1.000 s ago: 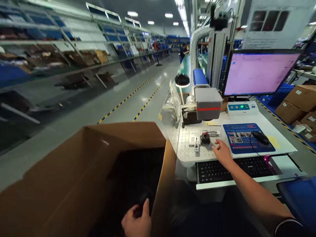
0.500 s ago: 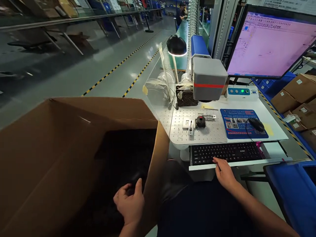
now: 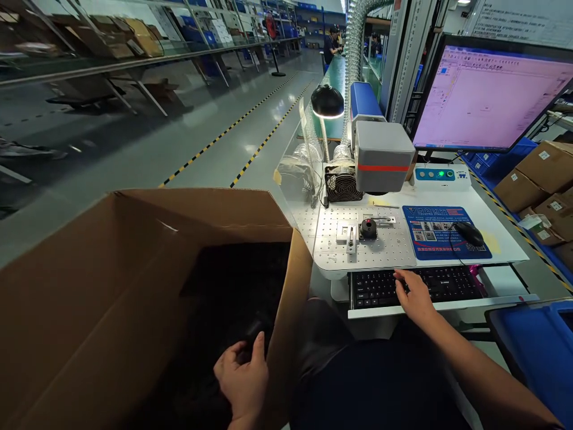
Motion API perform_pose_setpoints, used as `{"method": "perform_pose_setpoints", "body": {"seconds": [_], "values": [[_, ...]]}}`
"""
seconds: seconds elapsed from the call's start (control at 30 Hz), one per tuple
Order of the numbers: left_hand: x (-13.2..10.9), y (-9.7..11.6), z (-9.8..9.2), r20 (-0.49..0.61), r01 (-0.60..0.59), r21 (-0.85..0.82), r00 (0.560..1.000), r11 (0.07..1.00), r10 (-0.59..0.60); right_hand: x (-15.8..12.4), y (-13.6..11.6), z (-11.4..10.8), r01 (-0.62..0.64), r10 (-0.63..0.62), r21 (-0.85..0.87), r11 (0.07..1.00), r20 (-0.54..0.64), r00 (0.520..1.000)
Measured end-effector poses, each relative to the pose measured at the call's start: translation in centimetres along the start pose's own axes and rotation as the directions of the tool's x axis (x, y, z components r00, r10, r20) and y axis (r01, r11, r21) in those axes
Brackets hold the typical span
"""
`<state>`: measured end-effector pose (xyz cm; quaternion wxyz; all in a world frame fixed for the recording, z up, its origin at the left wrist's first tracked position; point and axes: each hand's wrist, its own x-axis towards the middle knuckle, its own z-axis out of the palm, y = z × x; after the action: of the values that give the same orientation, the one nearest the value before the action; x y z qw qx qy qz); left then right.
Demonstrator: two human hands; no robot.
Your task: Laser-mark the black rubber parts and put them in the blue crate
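Head view: your left grip point(image 3: 243, 371) held a dark part point(image 3: 256, 326) inside the cardboard box point(image 3: 201, 209) (deep shadow); your right grip point(image 3: 415, 296), loose-fingered and holding nothing, was over the keyboard point(image 3: 375, 286), where light, deliberate touches seemed best.

The site is a factory production floor point(image 3: 134, 155), identified by shelved workbenches point(image 3: 134, 62) at 10 o'clock, black-and-yellow floor-marking tape point(image 3: 201, 151) at 11, flexible metallic duct point(image 3: 353, 54) at 1, column-mounted machine head point(image 3: 385, 149) at 2, stacked cardboard cartons point(image 3: 521, 190) at 3.

Black lamp point(image 3: 328, 102) lit, mouse point(image 3: 469, 233) on blue mat point(image 3: 436, 237), cartons point(image 3: 545, 166) stacked at right, black-yellow tape point(image 3: 257, 152) along floor point(image 3: 179, 140).
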<state>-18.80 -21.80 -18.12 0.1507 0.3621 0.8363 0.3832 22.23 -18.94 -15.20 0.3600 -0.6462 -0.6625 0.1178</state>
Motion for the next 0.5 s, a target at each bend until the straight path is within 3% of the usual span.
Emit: {"method": "perform_pose_setpoints", "body": {"seconds": [0.2, 0.33, 0.5], "values": [[0.2, 0.7, -0.6, 0.024, 0.061, -0.003, 0.998, 0.998, -0.061, 7.5, -0.7, 1.6, -0.054, 0.054, 0.02, 0.998, -0.033, 0.998], [0.5, 0.6, -0.8, 0.021, 0.043, 0.017, 0.999, 0.999, -0.043, 12.3, -1.8, 3.2, -0.14, 0.141, -0.028, 0.99, 0.009, 0.99], [0.7, 1.2, -1.4, 0.05, 0.051, 0.034, 0.997, 0.998, -0.053, 16.3, -3.5, 4.9, -0.246, 0.253, -0.13, 0.961, 0.038, 0.967]]}}
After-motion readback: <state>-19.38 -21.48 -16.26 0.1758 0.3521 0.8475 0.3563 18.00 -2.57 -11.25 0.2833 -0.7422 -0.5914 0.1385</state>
